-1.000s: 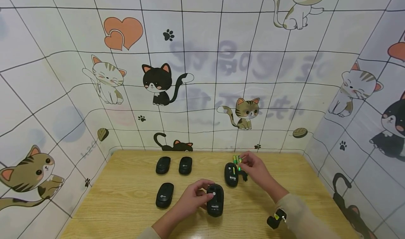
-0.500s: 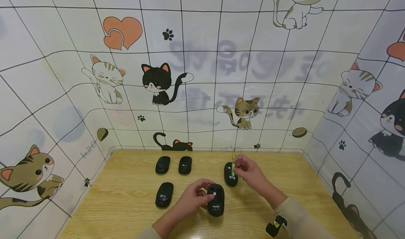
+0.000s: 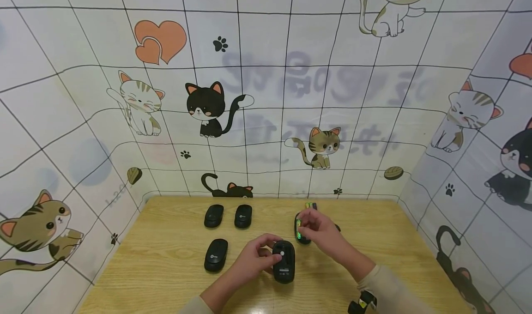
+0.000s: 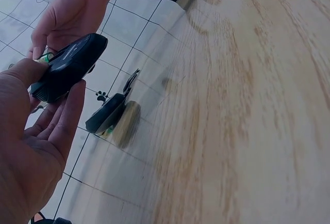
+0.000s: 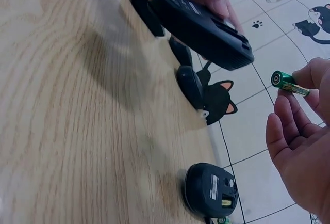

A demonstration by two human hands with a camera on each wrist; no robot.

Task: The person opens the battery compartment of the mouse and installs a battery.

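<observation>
My left hand (image 3: 257, 258) grips a black computer mouse (image 3: 284, 263) by its side, underside facing up, raised over the table. The right wrist view shows the open battery slot in the underside of this held mouse (image 5: 201, 30). My right hand (image 3: 322, 233) pinches a green battery (image 5: 283, 81) between thumb and fingers, apart from the held mouse. In the head view, the battery (image 3: 299, 228) overlaps a second upturned mouse on the table, partly hidden by the hand. That upturned mouse (image 5: 209, 188) has a battery in its slot.
Three black mice stand upright on the left of the wooden table: two at the back (image 3: 214, 215) (image 3: 243, 216) and one nearer (image 3: 216, 255). More green batteries (image 3: 311, 205) lie behind the upturned mouse. A small black piece (image 3: 337, 227) shows beyond the right hand. A cat-printed sheet surrounds the table.
My right hand has lifted a battery from the pile at the back and carried it left and toward the held mouse. My left hand stays almost still with its mouse.
</observation>
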